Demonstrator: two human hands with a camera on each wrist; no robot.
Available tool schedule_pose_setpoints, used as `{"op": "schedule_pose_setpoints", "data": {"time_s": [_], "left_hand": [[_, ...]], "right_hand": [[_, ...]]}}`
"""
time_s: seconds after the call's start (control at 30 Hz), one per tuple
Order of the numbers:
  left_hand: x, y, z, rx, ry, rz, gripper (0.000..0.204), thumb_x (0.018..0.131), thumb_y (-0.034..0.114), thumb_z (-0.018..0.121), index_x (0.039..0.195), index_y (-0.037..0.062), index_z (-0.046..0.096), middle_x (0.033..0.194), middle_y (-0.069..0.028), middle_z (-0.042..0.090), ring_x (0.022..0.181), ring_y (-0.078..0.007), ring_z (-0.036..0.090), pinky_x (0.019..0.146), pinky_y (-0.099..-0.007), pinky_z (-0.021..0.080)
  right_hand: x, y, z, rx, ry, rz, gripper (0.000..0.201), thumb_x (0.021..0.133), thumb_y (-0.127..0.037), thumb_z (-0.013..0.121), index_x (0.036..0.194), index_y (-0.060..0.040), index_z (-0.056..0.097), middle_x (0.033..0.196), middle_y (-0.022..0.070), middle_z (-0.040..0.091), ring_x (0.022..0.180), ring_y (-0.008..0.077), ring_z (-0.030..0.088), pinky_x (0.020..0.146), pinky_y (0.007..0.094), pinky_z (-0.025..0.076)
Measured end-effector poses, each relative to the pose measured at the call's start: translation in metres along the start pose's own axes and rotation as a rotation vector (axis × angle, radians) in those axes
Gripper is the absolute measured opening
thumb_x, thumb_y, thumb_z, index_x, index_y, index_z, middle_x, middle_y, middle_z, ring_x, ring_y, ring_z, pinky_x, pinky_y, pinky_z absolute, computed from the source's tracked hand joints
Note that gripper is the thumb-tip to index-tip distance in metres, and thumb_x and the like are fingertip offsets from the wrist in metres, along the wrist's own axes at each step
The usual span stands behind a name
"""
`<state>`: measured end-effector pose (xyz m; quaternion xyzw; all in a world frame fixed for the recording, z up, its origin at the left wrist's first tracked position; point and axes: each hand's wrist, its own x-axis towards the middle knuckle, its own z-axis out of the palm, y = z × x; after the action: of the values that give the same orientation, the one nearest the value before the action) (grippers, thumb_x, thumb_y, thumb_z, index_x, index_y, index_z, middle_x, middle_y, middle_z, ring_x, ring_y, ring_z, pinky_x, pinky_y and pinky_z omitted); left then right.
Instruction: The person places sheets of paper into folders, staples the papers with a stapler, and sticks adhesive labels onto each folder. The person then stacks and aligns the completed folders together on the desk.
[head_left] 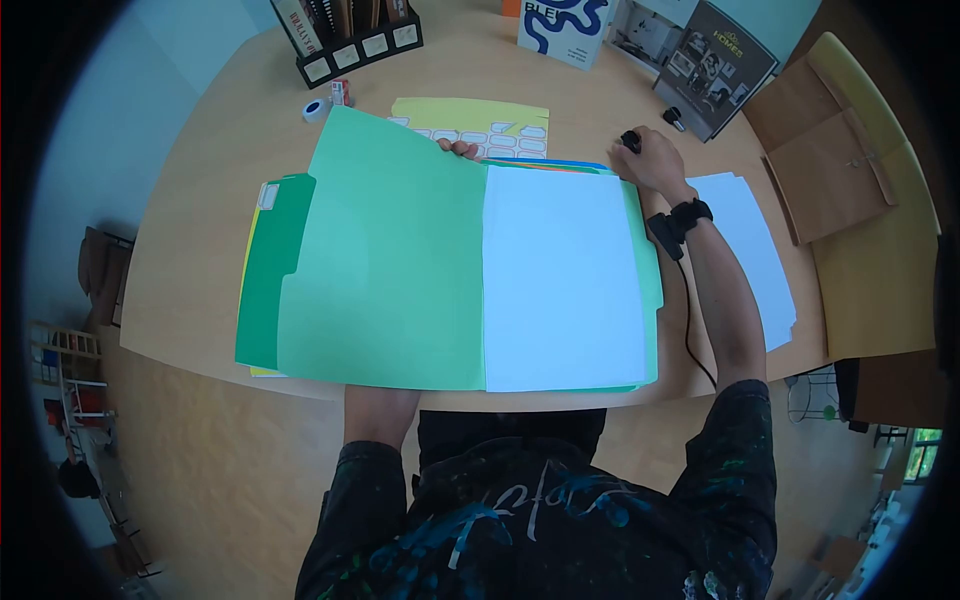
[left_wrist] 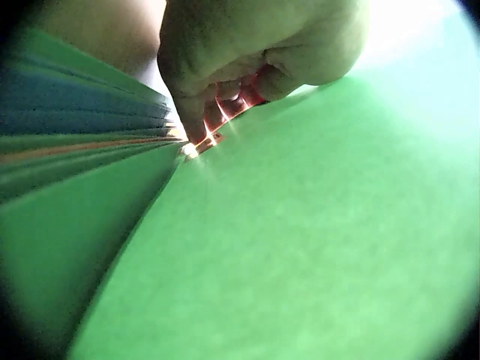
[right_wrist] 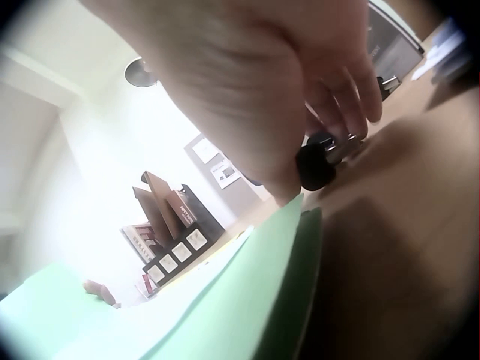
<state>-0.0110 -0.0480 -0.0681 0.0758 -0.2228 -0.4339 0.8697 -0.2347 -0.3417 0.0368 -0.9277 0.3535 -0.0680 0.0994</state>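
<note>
Basically, folder (head_left: 390, 260) lies open, wide left-right; white sheets (head_left: 565, 280) on its right half, long axis near-far. Left hand (head_left: 459, 149) grips cover's far edge by fold. Right hand (head_left: 655, 165), nearer the far-right corner, pinches clip (head_left: 630, 141) just beyond it.

Head view above — wrist views close

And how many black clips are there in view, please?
2. One clip is in the right hand; the other clip lies on the table, near the foot of the dark book. Others may be hidden.
</note>
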Motion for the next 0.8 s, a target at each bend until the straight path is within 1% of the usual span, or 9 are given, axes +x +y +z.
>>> {"op": "schedule_pose_setpoints", "data": {"time_s": [0.07, 0.2, 0.27, 0.3, 0.37, 0.47, 0.6, 0.67, 0.8], "left_hand": [[-0.001, 0.0, 0.001, 0.005, 0.005, -0.001, 0.029, 0.105, 0.034, 0.05, 0.117, 0.0091, 0.059, 0.113, -0.0097, 0.058, 0.126, -0.022, 0.051, 0.12, -0.0384, 0.033], [-0.003, -0.005, 0.002, 0.007, 0.016, -0.009, 0.029, 0.105, 0.034, 0.05, 0.118, 0.0091, 0.059, 0.113, -0.0097, 0.058, 0.126, -0.0219, 0.051, 0.12, -0.0383, 0.033], [-0.004, -0.011, 0.002, 0.009, 0.023, -0.018, 0.029, 0.105, 0.035, 0.05, 0.118, 0.0091, 0.059, 0.113, -0.0097, 0.058, 0.126, -0.0218, 0.051, 0.12, -0.0382, 0.033], [-0.003, -0.013, 0.003, 0.011, 0.027, -0.024, 0.03, 0.105, 0.035, 0.05, 0.118, 0.0091, 0.059, 0.113, -0.0097, 0.058, 0.126, -0.0218, 0.051, 0.119, -0.0382, 0.034], [0.0, -0.016, 0.004, 0.017, 0.031, -0.031, 0.03, 0.105, 0.035, 0.05, 0.118, 0.009, 0.059, 0.113, -0.0097, 0.058, 0.126, -0.0217, 0.051, 0.119, -0.0382, 0.034], [-0.002, -0.013, 0.009, 0.034, 0.036, -0.029, 0.03, 0.105, 0.035, 0.05, 0.118, 0.009, 0.059, 0.114, -0.0097, 0.058, 0.126, -0.0216, 0.051, 0.119, -0.0381, 0.034], [0.003, -0.01, 0.016, 0.052, 0.04, -0.028, 0.03, 0.105, 0.035, 0.05, 0.119, 0.0089, 0.059, 0.114, -0.0097, 0.058, 0.125, -0.0214, 0.051, 0.119, -0.038, 0.034], [0.016, -0.014, 0.016, 0.065, 0.045, -0.023, 0.03, 0.105, 0.035, 0.051, 0.119, 0.0088, 0.059, 0.114, -0.0097, 0.058, 0.125, -0.0214, 0.051, 0.119, -0.0379, 0.034], [0.024, -0.011, 0.019, 0.137, 0.055, -0.024, 0.031, 0.105, 0.035, 0.051, 0.119, 0.008, 0.059, 0.113, -0.0098, 0.059, 0.124, -0.0212, 0.052, 0.117, -0.0374, 0.035]], "right_hand": [[0.006, 0.002, 0.005, -0.006, 0.117, 0.013, 0.041, 0.091, -0.036, 0.066, 0.108, 0.0018, 0.066, 0.107, 0.0208, 0.071, 0.103, 0.0351, 0.069, 0.089, 0.0437, 0.054], [0.006, -0.02, -0.006, 0.149, 0.104, -0.117, 0.044, 0.09, -0.035, 0.07, 0.113, 0.0031, 0.066, 0.106, 0.0204, 0.071, 0.101, 0.0328, 0.069, 0.089, 0.0417, 0.054], [0.001, -0.045, -0.001, 0.646, -0.105, -0.316, 0.05, 0.087, -0.034, 0.075, 0.118, 0.004, 0.066, 0.105, 0.0195, 0.072, 0.096, 0.0297, 0.069, 0.089, 0.0394, 0.053], [-0.005, -0.06, 0.0, 0.65, -0.106, -0.312, 0.05, 0.087, -0.034, 0.075, 0.118, 0.004, 0.066, 0.105, 0.0195, 0.072, 0.096, 0.0297, 0.069, 0.089, 0.0394, 0.053], [-0.019, -0.094, 0.002, 0.626, -0.185, -0.475, 0.053, 0.085, -0.03, 0.081, 0.121, 0.0051, 0.065, 0.109, 0.0164, 0.071, 0.094, 0.0212, 0.067, 0.087, 0.0334, 0.052], [-0.028, -0.127, 0.005, 0.436, -0.174, -0.465, 0.053, 0.085, -0.029, 0.082, 0.121, 0.0063, 0.066, 0.107, 0.0172, 0.072, 0.094, 0.0224, 0.068, 0.087, 0.0346, 0.053], [-0.022, -0.132, 0.016, 0.37, -0.204, -0.39, 0.055, 0.081, -0.033, 0.083, 0.12, 0.0031, 0.068, 0.104, 0.017, 0.073, 0.095, 0.025, 0.069, 0.089, 0.0354, 0.053], [-0.014, -0.112, 0.02, 0.603, -0.018, -0.353, 0.051, 0.08, -0.031, 0.083, 0.115, 0.0025, 0.069, 0.102, 0.0161, 0.073, 0.092, 0.0237, 0.069, 0.086, 0.035, 0.054], [0.003, -0.049, 0.009, 0.509, 0.131, -0.215, 0.049, 0.081, -0.029, 0.084, 0.113, 0.004, 0.068, 0.101, 0.0151, 0.073, 0.091, 0.0211, 0.069, 0.084, 0.0332, 0.054]]}}
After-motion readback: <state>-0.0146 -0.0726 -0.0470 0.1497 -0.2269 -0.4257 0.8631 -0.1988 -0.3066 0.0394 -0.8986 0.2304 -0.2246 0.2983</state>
